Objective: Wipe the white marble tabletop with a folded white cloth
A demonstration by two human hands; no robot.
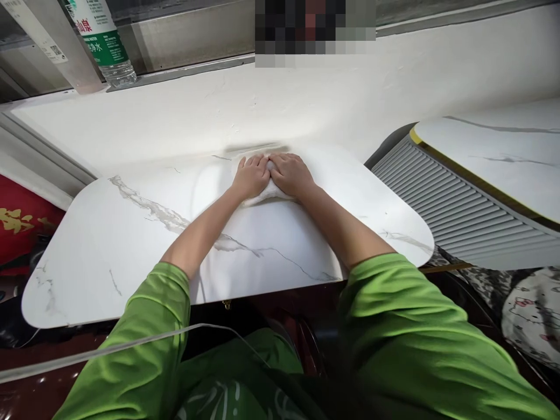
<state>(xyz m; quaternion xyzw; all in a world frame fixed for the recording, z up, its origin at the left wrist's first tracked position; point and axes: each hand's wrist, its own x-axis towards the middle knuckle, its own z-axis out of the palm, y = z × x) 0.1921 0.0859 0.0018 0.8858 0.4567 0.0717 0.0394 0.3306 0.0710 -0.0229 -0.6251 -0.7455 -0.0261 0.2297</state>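
Note:
A folded white cloth (272, 188) lies on the white marble-patterned tabletop (144, 262), close to its back edge. My left hand (252, 177) rests on the cloth's left part, fingers together and bent over it. On the right part, my right hand (292, 174) presses down in the same way, its fingertips meeting those of the left hand. Both hands grip the cloth from above, so much of it is hidden beneath them. Both forearms reach forward over the table from green sleeves.
A white wall (184, 122) rises behind the table. On the ledge stand a water bottle (107, 46) and a tall translucent container (59, 49). A ribbed grey cabinet (472, 204) with a marble-patterned top is at right. A pale cable (109, 345) crosses in front of my left sleeve.

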